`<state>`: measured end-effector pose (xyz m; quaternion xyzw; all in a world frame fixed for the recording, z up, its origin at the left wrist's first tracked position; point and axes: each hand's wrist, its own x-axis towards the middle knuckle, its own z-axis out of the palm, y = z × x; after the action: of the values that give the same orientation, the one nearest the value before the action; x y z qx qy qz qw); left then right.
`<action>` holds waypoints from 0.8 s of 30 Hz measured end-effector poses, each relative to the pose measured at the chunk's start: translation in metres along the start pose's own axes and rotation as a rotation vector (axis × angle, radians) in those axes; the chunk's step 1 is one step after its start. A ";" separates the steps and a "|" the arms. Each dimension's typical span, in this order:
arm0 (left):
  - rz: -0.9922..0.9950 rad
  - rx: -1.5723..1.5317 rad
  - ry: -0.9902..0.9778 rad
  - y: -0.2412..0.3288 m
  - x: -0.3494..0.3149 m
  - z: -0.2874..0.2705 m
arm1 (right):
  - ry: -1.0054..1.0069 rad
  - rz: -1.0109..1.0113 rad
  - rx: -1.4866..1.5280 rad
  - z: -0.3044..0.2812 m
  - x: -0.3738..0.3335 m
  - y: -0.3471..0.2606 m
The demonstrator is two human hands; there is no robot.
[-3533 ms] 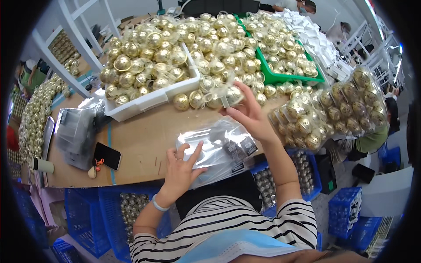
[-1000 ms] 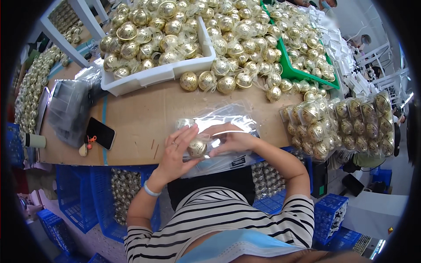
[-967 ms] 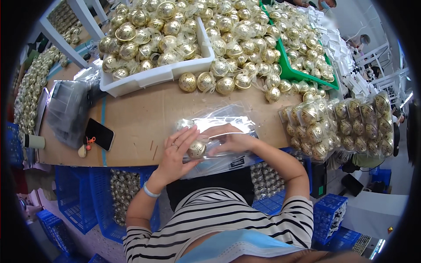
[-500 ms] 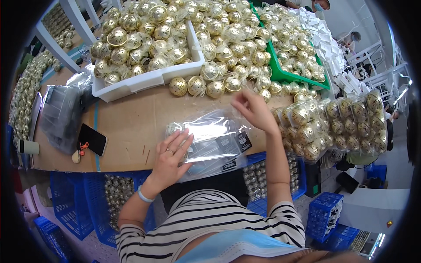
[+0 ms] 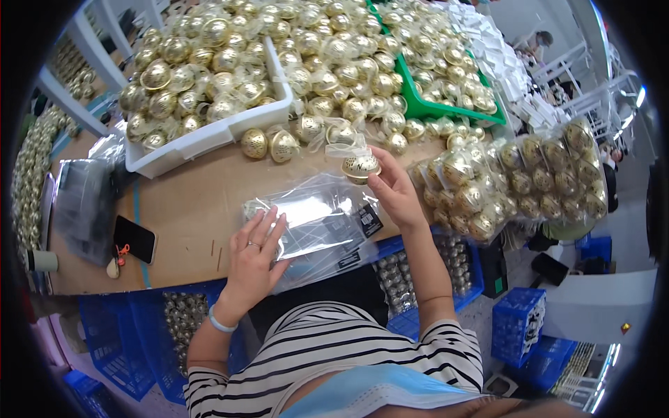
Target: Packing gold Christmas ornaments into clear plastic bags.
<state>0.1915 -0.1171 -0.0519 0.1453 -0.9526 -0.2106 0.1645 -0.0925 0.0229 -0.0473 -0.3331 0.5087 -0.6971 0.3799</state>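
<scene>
My right hand grips a gold jingle bell with a pale sheer ribbon between thumb and fingers. It is held above the far right part of a clear plastic bag, which lies near the table's front edge. My left hand rests on the bag's left end with its fingers stretched out. Something pale shows at the bag's left end, partly hidden by those fingers. Black labels with white print show at the bag's right side.
Gold bells heap in a white tray, a green tray and loose between them. Bagged bells stand at the right. At the left lie a phone and a stack of clear bags. Blue crates sit below.
My right hand has taken hold of a gold bell from the front of the heap and brought it nearer, over the bag. My left hand stays on the bag. The view has shifted slightly.
</scene>
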 end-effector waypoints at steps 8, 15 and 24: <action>-0.023 0.037 -0.024 0.003 0.008 -0.005 | 0.259 -0.183 -0.816 -0.010 -0.037 0.007; 0.021 -0.039 -0.089 -0.009 0.007 -0.010 | -0.349 0.342 -0.296 0.000 -0.035 0.013; 0.025 -0.002 -0.014 -0.006 -0.002 0.005 | -0.168 0.114 -0.552 0.065 0.007 0.042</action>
<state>0.1924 -0.1199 -0.0592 0.1316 -0.9553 -0.2104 0.1607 -0.0328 -0.0211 -0.0700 -0.4515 0.6636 -0.4799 0.3543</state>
